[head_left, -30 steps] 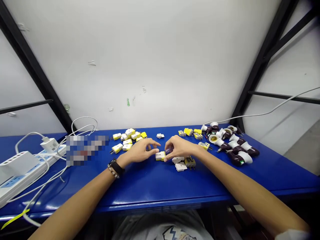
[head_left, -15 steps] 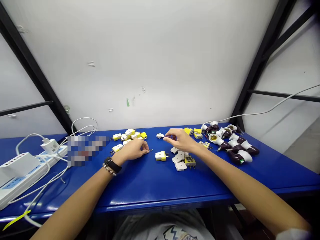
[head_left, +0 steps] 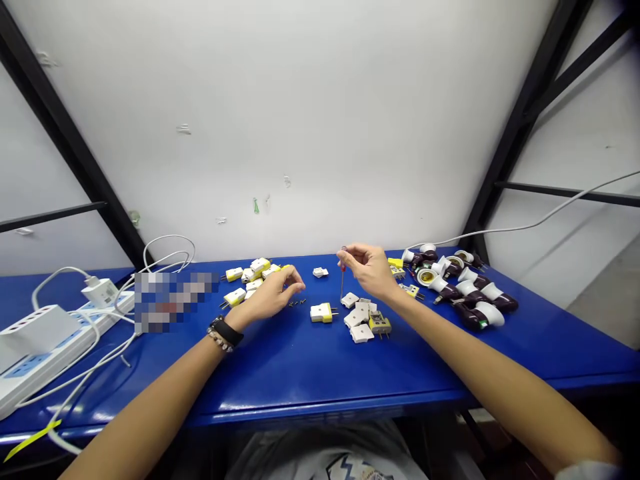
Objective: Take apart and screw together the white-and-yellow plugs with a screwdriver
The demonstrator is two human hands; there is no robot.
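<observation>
My right hand (head_left: 369,268) is raised over the blue table (head_left: 300,360) and pinches a small screwdriver (head_left: 343,280) that hangs with its tip down. My left hand (head_left: 273,293) rests on the table with its fingers curled; what its fingertips hold, if anything, I cannot make out. A few small dark screws (head_left: 297,303) lie just to its right. A white and yellow plug (head_left: 321,312) lies between my hands. Several loose white plug halves (head_left: 359,320) sit below my right hand.
A heap of yellow and white plugs (head_left: 255,275) lies behind my left hand. Dark lamp-holder adapters (head_left: 465,287) fill the right side. A white power strip (head_left: 40,340), a charger (head_left: 100,290) and cables sit at the left. Black frame struts rise on both sides.
My right hand let go of the plug, lifted away to the back right and now holds the screwdriver upright. My left hand drew back to the left beside the screws. The plug stays on the table.
</observation>
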